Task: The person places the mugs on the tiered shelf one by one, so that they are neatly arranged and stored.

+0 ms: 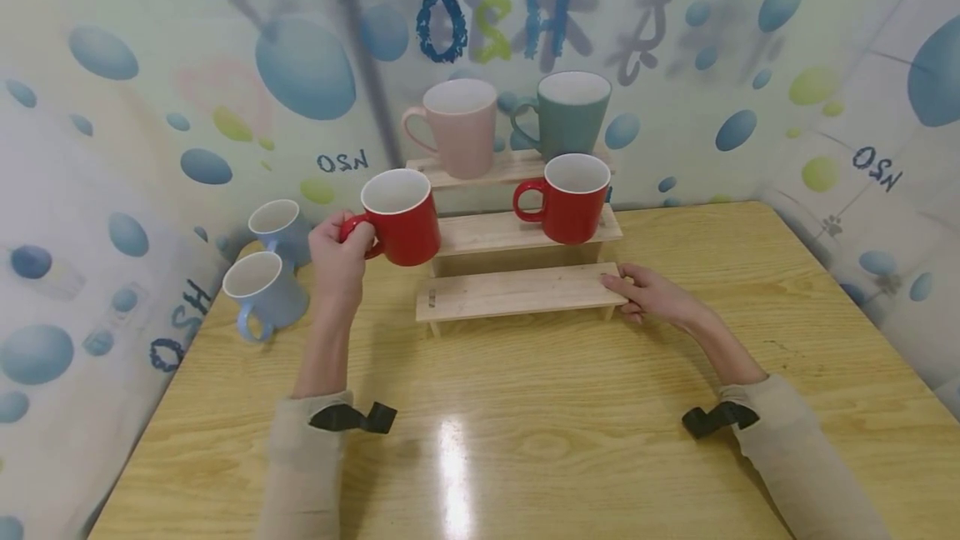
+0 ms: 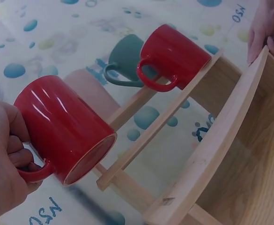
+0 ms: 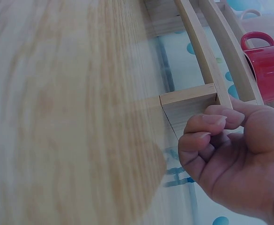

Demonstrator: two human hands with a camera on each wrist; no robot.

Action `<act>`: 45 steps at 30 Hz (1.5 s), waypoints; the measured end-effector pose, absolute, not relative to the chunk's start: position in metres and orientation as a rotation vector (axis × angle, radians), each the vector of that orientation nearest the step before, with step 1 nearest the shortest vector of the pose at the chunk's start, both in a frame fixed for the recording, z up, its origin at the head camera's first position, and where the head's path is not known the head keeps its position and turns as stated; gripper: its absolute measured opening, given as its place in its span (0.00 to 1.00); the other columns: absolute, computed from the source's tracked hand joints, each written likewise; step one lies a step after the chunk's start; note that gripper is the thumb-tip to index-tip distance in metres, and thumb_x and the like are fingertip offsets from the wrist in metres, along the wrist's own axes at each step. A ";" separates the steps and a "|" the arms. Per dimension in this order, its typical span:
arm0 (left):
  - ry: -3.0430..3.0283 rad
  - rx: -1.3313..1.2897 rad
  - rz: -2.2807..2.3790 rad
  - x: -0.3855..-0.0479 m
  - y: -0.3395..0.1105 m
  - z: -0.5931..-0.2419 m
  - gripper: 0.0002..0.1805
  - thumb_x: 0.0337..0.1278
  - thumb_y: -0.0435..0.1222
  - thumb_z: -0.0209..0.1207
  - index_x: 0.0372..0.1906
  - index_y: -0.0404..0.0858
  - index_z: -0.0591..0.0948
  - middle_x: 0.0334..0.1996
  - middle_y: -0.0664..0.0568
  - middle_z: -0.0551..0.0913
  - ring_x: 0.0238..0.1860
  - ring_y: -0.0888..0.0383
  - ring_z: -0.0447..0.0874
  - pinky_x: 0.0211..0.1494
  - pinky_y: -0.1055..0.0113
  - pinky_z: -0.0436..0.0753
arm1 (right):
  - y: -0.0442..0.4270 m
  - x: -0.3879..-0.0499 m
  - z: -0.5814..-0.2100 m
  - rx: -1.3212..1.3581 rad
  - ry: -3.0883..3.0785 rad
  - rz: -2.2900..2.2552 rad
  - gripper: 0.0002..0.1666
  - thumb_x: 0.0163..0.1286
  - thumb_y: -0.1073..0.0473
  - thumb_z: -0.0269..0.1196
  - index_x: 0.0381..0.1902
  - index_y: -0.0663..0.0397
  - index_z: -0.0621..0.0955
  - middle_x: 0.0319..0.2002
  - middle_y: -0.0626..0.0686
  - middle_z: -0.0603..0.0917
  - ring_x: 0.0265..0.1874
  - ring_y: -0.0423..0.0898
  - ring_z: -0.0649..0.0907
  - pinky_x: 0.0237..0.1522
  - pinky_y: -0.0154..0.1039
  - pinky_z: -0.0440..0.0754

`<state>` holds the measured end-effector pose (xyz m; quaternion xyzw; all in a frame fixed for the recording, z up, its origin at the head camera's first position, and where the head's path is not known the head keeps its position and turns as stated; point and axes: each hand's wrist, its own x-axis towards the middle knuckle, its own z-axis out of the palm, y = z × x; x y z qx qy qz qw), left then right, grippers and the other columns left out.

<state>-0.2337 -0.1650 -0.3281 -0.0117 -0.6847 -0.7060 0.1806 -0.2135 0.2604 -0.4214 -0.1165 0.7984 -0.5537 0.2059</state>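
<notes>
My left hand (image 1: pixel 339 261) grips a red mug (image 1: pixel 405 227) by its handle and holds it in the air by the left end of the middle step of a three-step wooden rack (image 1: pixel 517 292). The mug's unglazed bottom rim shows in the left wrist view. At the rack's lowest step, my right hand (image 1: pixel 651 297) pinches the right end, thumb on top and fingers curled at the edge. A second red mug (image 1: pixel 576 207) stands on the middle step at the right, handle to the left. On the top step are a pink mug (image 1: pixel 461 132) and a teal mug (image 1: pixel 573 115).
Two light blue mugs, one in front (image 1: pixel 266 294) and one behind (image 1: pixel 281 227), stand on the wooden table (image 1: pixel 540 432) left of my left hand. Spotted curtains (image 1: pixel 292 73) hang behind the rack and along both sides.
</notes>
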 end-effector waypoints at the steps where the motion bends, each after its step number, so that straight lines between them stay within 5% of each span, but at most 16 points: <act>1: -1.961 -0.035 -1.982 -0.233 -0.164 -0.329 0.11 0.62 0.27 0.53 0.23 0.37 0.70 0.19 0.51 0.70 0.29 0.54 0.70 0.40 0.68 0.84 | 0.260 -0.213 -0.421 -0.327 2.226 -1.540 0.21 0.83 0.49 0.47 0.38 0.61 0.61 0.20 0.49 0.62 0.19 0.43 0.68 0.29 0.36 0.69; 23: -2.098 -0.283 -2.014 -0.247 -0.145 -0.346 0.12 0.61 0.26 0.51 0.22 0.35 0.66 0.16 0.53 0.64 0.24 0.55 0.67 0.43 0.65 0.83 | 0.259 -0.214 -0.421 -0.323 2.253 -1.505 0.21 0.82 0.48 0.47 0.38 0.61 0.61 0.20 0.49 0.62 0.19 0.43 0.69 0.28 0.36 0.70; 31: -2.143 -0.389 -2.066 -0.267 -0.144 -0.347 0.13 0.58 0.26 0.49 0.20 0.37 0.64 0.15 0.54 0.62 0.22 0.54 0.62 0.33 0.67 0.72 | 0.260 -0.214 -0.422 -0.323 2.243 -1.527 0.21 0.83 0.48 0.48 0.37 0.61 0.61 0.20 0.49 0.61 0.19 0.43 0.69 0.28 0.36 0.69; 45: -2.169 -0.523 -2.136 -0.292 -0.137 -0.345 0.13 0.57 0.25 0.48 0.20 0.38 0.63 0.16 0.54 0.64 0.23 0.57 0.66 0.31 0.68 0.72 | 0.260 -0.214 -0.422 -0.318 2.241 -1.531 0.21 0.82 0.48 0.48 0.37 0.61 0.61 0.20 0.48 0.60 0.19 0.44 0.68 0.28 0.36 0.69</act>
